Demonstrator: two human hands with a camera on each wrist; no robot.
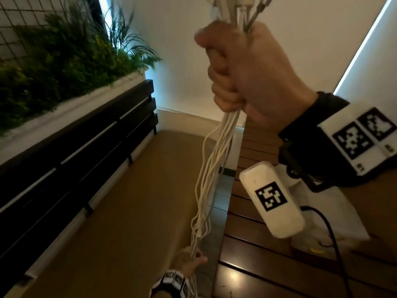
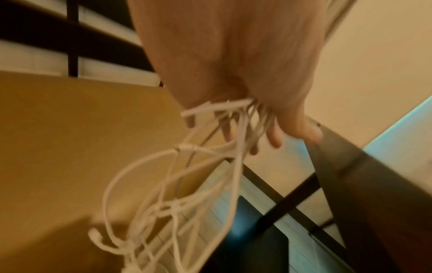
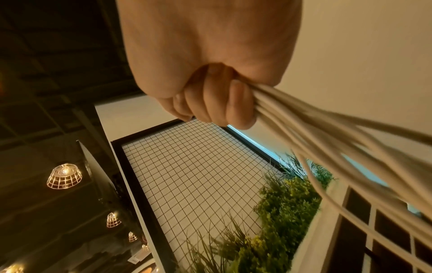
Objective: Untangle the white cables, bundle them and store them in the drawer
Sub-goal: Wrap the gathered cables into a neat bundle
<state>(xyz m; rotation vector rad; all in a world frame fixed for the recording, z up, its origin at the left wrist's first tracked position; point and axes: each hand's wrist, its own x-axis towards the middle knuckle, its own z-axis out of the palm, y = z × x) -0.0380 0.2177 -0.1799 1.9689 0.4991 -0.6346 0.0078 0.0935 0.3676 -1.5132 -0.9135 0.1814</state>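
A bunch of several white cables (image 1: 214,168) hangs stretched between my two hands. My right hand (image 1: 242,72) is raised high near the camera, its fist gripping the upper part of the bunch, with cable ends and plugs sticking out above it. In the right wrist view its fingers (image 3: 210,103) curl tightly round the cables (image 3: 327,138). Far below, my left hand (image 1: 191,262) holds the lower part. In the blurred left wrist view the cables (image 2: 177,184) come out from under the palm of the left hand (image 2: 233,120) and dangle in loose loops. No drawer is in view.
A dark slatted wooden table (image 1: 257,265) is at the right, with white paper (image 1: 343,216) and a black cord (image 1: 330,233) on it. Left of the cables is a tan bench seat (image 1: 139,211) with a dark slatted backrest (image 1: 64,158) and a planter of green plants (image 1: 53,61).
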